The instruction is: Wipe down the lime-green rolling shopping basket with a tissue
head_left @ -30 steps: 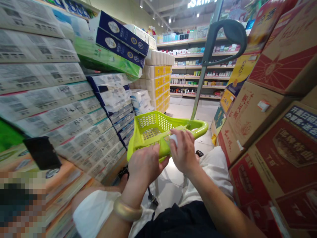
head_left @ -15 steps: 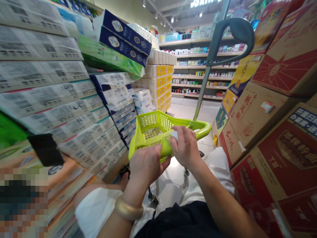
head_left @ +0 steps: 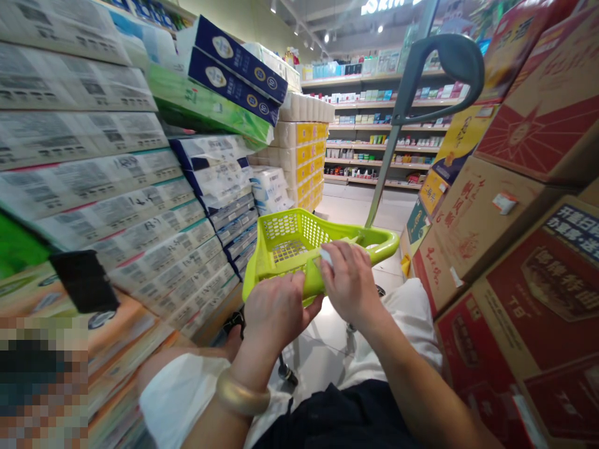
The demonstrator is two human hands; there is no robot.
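A lime-green shopping basket (head_left: 264, 274) with perforated walls sits in front of me, fixed to a tall grey pole with a looped grey handle (head_left: 407, 81). My left hand (head_left: 276, 312) is wrapped round the basket's near rim, thumb underneath. Just to its right, my right hand (head_left: 350, 274) is closed over a small white wad (head_left: 326, 257), possibly tissue, pressed against the same rim. Most of the wad is hidden under the fingers. Inside, the visible part of the basket shows only its slotted floor.
Stacked paper packs (head_left: 121, 199) rise on the left, with a dark flat object (head_left: 84, 280) on the nearer packs. Cardboard cartons (head_left: 496, 206) are piled on the right. Shelves of small goods (head_left: 374, 134) stand across the back. Casters (head_left: 287, 374) rest on the tiled floor.
My right hand has shifted slightly along the rim, and the white wad shows a little differently between its fingers. My left hand keeps its grip; the basket stays in place.
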